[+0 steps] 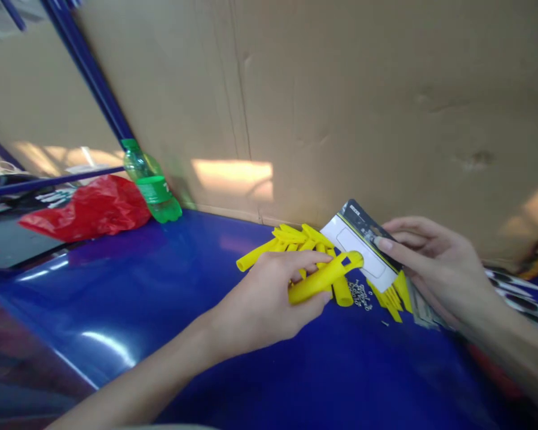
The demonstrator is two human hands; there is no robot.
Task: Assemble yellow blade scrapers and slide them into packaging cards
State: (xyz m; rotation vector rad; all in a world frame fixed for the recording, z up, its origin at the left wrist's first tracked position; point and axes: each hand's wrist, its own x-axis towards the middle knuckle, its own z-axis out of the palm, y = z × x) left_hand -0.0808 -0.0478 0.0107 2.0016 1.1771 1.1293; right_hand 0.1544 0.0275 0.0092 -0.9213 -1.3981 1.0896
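The left hand (269,298) reaches in from the lower left over the glossy blue desk (170,310), its fingers (309,258) curled tight around a yellow plastic handle (325,278) that slants up to the right, the open loop at its upper end just touching the lower edge of a packaging card (363,251); the right hand (434,263) comes in from the right and holds that card, white with a dark printed strip along its top, thumb pressed on the front and the other fingers closed behind it; card and handle sit above the middle-right of the desk, close to the cardboard wall (341,89); behind the left hand lies a heap of more yellow handles (291,237); just beside it a scatter of small screws (361,295); under the card a few flat yellow pieces (392,301) fan out; far left, near the wall, a green bottle (152,185) leans beside a red plastic bag (89,212).
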